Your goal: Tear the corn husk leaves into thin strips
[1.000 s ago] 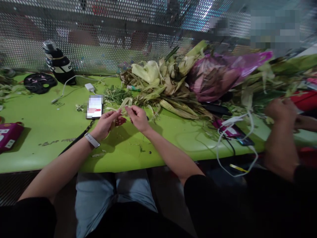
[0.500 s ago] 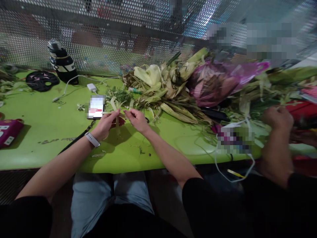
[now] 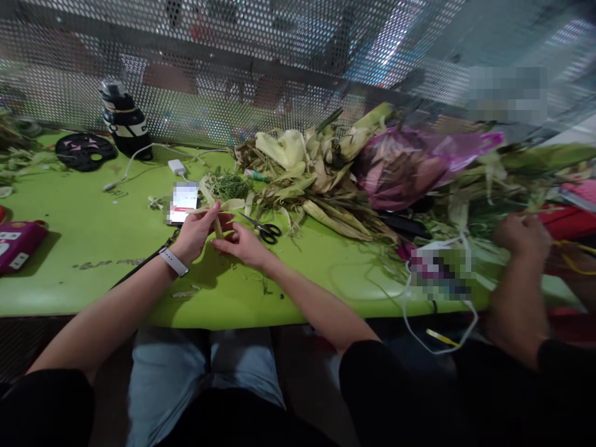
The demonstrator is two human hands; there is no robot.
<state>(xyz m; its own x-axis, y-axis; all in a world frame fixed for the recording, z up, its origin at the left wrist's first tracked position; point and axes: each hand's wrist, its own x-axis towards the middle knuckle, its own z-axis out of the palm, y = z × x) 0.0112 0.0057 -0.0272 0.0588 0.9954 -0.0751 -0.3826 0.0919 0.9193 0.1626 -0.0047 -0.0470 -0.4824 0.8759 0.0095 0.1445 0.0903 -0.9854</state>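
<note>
Pale corn husk strips (image 3: 233,204), crossing one another, are pinched between the thumb and fingers of my left hand (image 3: 195,233). One strip points up, one reaches right and another hangs down. My right hand (image 3: 246,246) is closed around the lower end of the hanging strip, just below and to the right of my left hand; its fingertips partly hide the husk. Black-handled scissors (image 3: 269,233) lie on the green table right behind my right hand. A lit phone (image 3: 184,203) lies beyond my left hand, beside a small heap of green shreds (image 3: 226,186).
A husk pile (image 3: 321,161) and a pink plastic bag (image 3: 395,164) fill the back right. At the right, a co-worker's hand (image 3: 524,236) works near a white cable (image 3: 407,316). A bottle (image 3: 125,121), a black mask (image 3: 85,152) and a purple box (image 3: 21,245) stand left on the table (image 3: 116,233).
My right hand has moved down and left, from the strips' right side to the hanging strip's lower end, uncovering the scissors. My left hand keeps its hold. The view has shifted slightly.
</note>
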